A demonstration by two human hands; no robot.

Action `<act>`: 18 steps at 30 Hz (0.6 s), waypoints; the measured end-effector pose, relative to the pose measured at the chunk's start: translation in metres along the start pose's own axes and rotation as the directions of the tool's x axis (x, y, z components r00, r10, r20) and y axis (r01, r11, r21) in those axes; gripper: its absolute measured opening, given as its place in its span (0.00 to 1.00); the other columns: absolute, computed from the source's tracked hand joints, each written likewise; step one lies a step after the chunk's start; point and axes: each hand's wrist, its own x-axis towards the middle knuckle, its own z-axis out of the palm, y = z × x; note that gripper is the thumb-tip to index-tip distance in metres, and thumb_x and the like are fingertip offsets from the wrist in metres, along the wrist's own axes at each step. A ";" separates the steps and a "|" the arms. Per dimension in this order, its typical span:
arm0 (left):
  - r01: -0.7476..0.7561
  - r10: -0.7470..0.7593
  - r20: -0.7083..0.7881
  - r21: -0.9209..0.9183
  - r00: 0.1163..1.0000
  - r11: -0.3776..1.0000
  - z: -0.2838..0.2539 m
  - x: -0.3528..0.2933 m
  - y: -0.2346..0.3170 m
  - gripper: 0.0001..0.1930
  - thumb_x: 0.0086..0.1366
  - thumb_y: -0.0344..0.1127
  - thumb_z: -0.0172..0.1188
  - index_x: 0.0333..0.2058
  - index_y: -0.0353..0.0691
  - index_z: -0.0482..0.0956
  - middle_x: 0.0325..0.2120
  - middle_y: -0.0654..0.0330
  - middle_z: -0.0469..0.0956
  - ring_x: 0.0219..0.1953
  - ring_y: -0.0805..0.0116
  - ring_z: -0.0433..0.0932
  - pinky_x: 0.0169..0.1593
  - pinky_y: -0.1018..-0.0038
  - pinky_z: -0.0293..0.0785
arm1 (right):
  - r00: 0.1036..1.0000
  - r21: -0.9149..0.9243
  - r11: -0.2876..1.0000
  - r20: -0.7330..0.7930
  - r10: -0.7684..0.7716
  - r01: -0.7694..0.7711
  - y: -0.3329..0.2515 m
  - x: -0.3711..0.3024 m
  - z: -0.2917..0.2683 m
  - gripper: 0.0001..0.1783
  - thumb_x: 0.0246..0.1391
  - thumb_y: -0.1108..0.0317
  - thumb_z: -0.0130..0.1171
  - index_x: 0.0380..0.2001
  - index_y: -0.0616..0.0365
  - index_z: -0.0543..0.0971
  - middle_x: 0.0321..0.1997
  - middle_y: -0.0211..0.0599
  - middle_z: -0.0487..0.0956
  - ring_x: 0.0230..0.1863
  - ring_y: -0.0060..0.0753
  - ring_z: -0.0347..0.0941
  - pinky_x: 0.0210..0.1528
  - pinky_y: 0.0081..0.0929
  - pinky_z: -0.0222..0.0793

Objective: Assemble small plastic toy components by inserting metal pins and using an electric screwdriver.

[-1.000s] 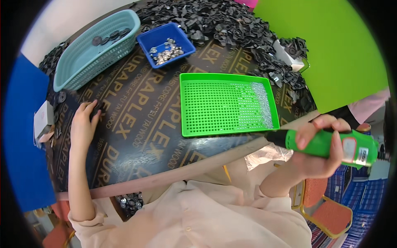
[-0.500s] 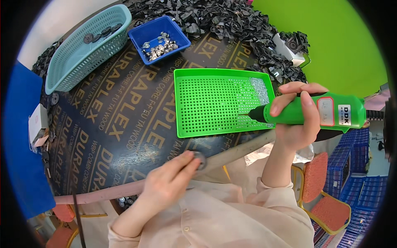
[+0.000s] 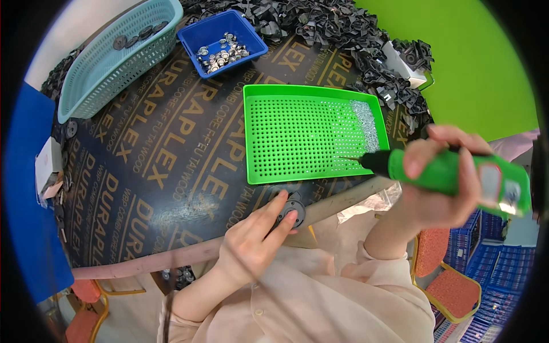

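Note:
My right hand is wrapped round a green electric screwdriver, slightly blurred. Its thin bit points left, over the lower right part of a green perforated tray. Small silvery screws are heaped at the tray's right end, and others sit in the holes beside them. Between the thumb and fingers of my left hand is a round grey plastic part with small holes, at the table's near edge just below the tray. My fingers cover part of its face.
A blue bin with shiny round metal parts stands behind the tray. Left of it is a pale teal basket with a few dark discs. Black plastic parts pile up along the far edge. A small white box lies far left.
The left hand has moved right and slightly down with the round part, which now shows its face. The screwdriver has shifted right and tilted. The whole view has shifted a little.

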 end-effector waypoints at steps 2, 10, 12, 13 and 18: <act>0.008 -0.008 0.005 0.011 1.000 1.000 0.001 -0.003 -0.001 0.16 0.48 0.28 0.67 0.38 0.33 0.79 0.45 0.43 0.75 0.36 0.58 0.81 0.33 0.74 0.79 | 0.987 0.136 0.991 0.160 -0.021 -0.001 -0.014 -0.011 0.004 0.15 0.56 0.68 0.41 0.42 0.68 0.64 0.38 0.63 0.74 0.14 0.36 0.69 0.15 0.29 0.66; -0.007 0.006 0.027 0.034 1.000 0.999 0.002 -0.001 0.001 0.14 0.51 0.29 0.65 0.38 0.32 0.79 0.44 0.43 0.76 0.36 0.59 0.80 0.34 0.75 0.79 | 0.922 0.115 0.976 0.363 0.134 -0.187 -0.022 -0.039 0.021 0.12 0.54 0.71 0.43 0.41 0.65 0.59 0.37 0.61 0.71 0.14 0.39 0.71 0.15 0.30 0.70; 0.010 -0.012 0.042 0.047 0.999 0.999 0.001 -0.002 0.000 0.14 0.51 0.29 0.64 0.38 0.32 0.79 0.44 0.43 0.75 0.36 0.59 0.80 0.34 0.75 0.79 | 0.921 0.112 0.973 0.359 0.151 -0.203 -0.019 -0.041 0.027 0.12 0.54 0.71 0.43 0.40 0.65 0.59 0.35 0.60 0.72 0.14 0.39 0.71 0.16 0.31 0.70; 0.019 -0.022 0.040 0.057 0.999 0.998 0.000 -0.004 -0.001 0.14 0.51 0.29 0.64 0.38 0.32 0.79 0.44 0.43 0.75 0.36 0.59 0.80 0.34 0.75 0.79 | 0.919 0.113 0.969 0.356 0.168 -0.221 -0.015 -0.042 0.030 0.11 0.54 0.72 0.43 0.39 0.65 0.59 0.34 0.60 0.72 0.14 0.40 0.71 0.16 0.32 0.70; 0.002 -0.004 0.041 0.044 0.999 0.999 0.001 -0.003 -0.001 0.14 0.51 0.28 0.63 0.38 0.32 0.79 0.44 0.43 0.75 0.37 0.59 0.81 0.35 0.75 0.79 | 0.872 0.074 0.973 0.463 0.160 -0.218 -0.016 -0.038 0.032 0.10 0.55 0.72 0.44 0.39 0.64 0.59 0.32 0.60 0.73 0.14 0.40 0.71 0.17 0.32 0.71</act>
